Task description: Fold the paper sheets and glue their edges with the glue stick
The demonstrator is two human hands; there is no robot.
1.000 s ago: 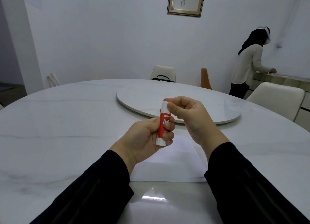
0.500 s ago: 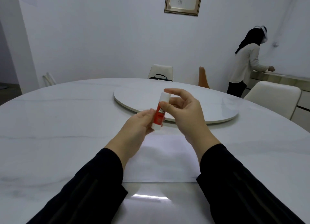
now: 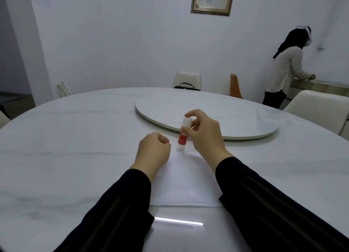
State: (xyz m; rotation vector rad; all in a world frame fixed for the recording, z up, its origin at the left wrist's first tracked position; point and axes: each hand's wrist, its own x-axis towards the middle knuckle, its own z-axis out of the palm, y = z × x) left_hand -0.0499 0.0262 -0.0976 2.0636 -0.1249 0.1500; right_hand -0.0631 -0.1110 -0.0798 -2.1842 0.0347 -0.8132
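A flat white paper sheet (image 3: 186,183) lies nearest on the white marble round table (image 3: 75,138), between two black sleeves. Just past its far edge, the left hand (image 3: 154,150) rests curled into a loose fist, holding nothing visible. Beside it, the right hand (image 3: 204,133) pinches a red-and-white capped glue stick (image 3: 184,134), upright, base at the tabletop; the paper lies toward the person, below both hands

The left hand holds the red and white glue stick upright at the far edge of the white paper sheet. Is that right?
Not quite. In the head view the right hand holds the red and white glue stick upright at the far edge of the white paper sheet; the left hand is a fist.
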